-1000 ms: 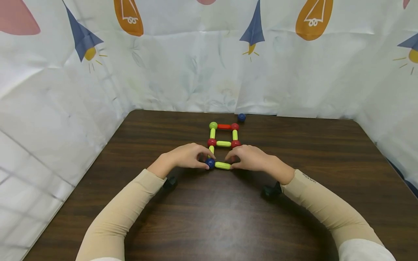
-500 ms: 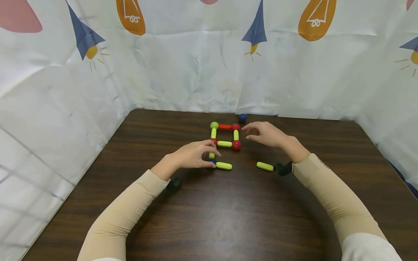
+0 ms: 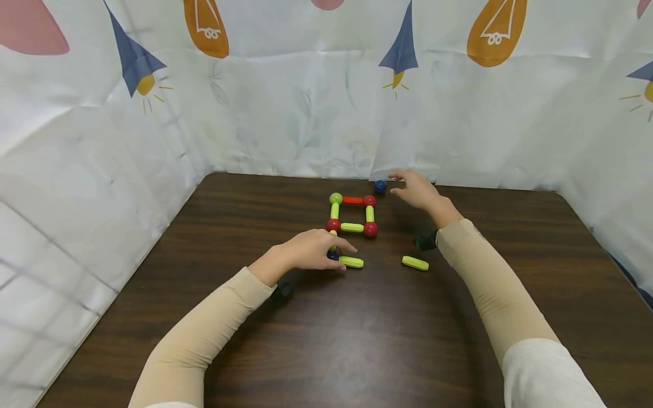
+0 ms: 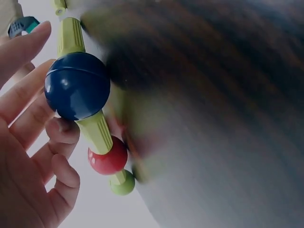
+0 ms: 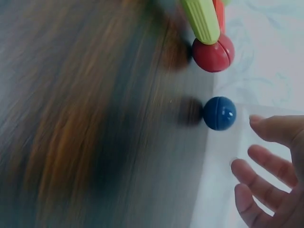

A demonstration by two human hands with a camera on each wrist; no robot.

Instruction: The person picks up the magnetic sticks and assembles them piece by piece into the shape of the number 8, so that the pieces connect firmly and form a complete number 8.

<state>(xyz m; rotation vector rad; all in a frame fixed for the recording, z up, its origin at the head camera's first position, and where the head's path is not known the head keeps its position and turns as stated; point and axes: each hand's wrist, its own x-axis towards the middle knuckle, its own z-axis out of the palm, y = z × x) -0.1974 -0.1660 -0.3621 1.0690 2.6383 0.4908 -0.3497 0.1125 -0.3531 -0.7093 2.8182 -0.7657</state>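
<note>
My left hand (image 3: 315,250) is at the near left corner of a frame of magnetic rods and balls. Its relaxed fingers lie beside a blue ball (image 4: 77,86); contact is hard to tell. From that ball one yellow-green rod (image 3: 352,262) runs right, and another (image 4: 97,133) leads to a red ball (image 4: 108,156). Beyond is a square with a green ball (image 3: 335,198), red balls and a red rod (image 3: 352,200). My right hand (image 3: 417,190), fingers spread and holding nothing, is just right of a loose blue ball (image 5: 219,113) near the far table edge.
A loose yellow-green rod (image 3: 415,263) lies on the dark wooden table (image 3: 316,345), right of the frame. A white printed cloth (image 3: 285,113) hangs behind the far edge and along the left side. Dark camera mounts sit beneath both wrists.
My right hand left the front rod and moved far and right, to the loose blue ball. The loose rod came into view. My left hand has eased its hold on the near blue ball.
</note>
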